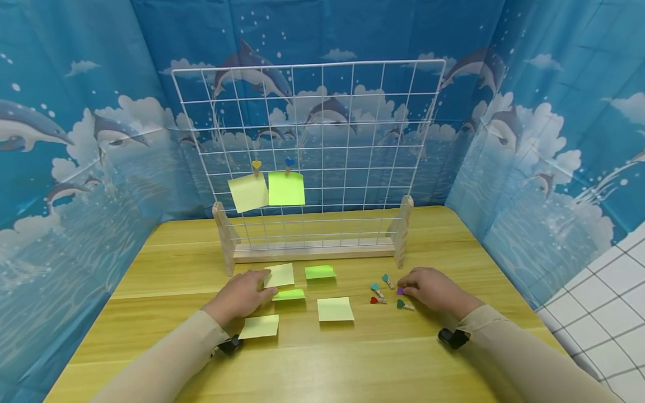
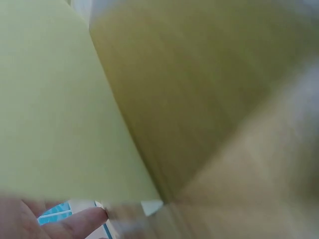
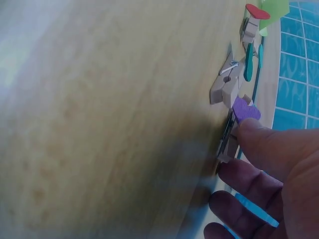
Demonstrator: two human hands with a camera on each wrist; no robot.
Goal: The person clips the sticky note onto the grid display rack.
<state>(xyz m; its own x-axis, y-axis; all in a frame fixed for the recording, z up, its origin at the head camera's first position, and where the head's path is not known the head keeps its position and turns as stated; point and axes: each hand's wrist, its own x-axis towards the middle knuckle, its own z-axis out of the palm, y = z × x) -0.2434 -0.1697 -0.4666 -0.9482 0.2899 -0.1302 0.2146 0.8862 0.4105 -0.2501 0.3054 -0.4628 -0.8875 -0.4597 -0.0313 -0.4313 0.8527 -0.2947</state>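
On the right, my right hand [image 1: 435, 288] pinches a small wooden clothespin with a purple heart [image 3: 245, 110]; the thumb is on the heart and the index finger at the pin's other end. Beside it lie a dark green heart clothespin [image 1: 405, 305], a red one [image 1: 378, 300] and two teal ones [image 1: 377, 290]. My left hand [image 1: 239, 296] reaches over the table with fingertips at the left edge of a pale yellow sticky note [image 1: 281, 275]. Its thumb is at a bright green sticky note [image 1: 289, 295]. In the left wrist view, a pale yellow note [image 2: 60, 109] hides most of this hand.
A white wire grid [image 1: 322, 151] stands in a wooden base [image 1: 312, 254] at the back. Yellow and blue heart clothespins hold a pale yellow note [image 1: 248, 193] and a green note [image 1: 286, 189] on it. Other notes lie near the middle, including a pale yellow one [image 1: 335, 309].
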